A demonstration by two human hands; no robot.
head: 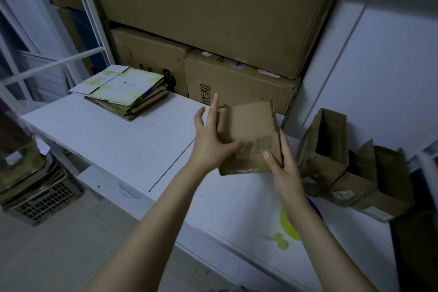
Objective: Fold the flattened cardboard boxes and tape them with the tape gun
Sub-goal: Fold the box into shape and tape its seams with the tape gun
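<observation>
Between the two hands, above the table (118, 140) | left hand (211, 142) is gripping the box (248, 125) by its left edge | right hand (283, 166) is pinching its lower right corner | neither hand is nearer.

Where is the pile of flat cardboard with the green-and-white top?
Head view: the pile of flattened cardboard with a green-and-white top sheet lies at the far left corner of the white table, just in front of the stacked brown cartons.
</observation>
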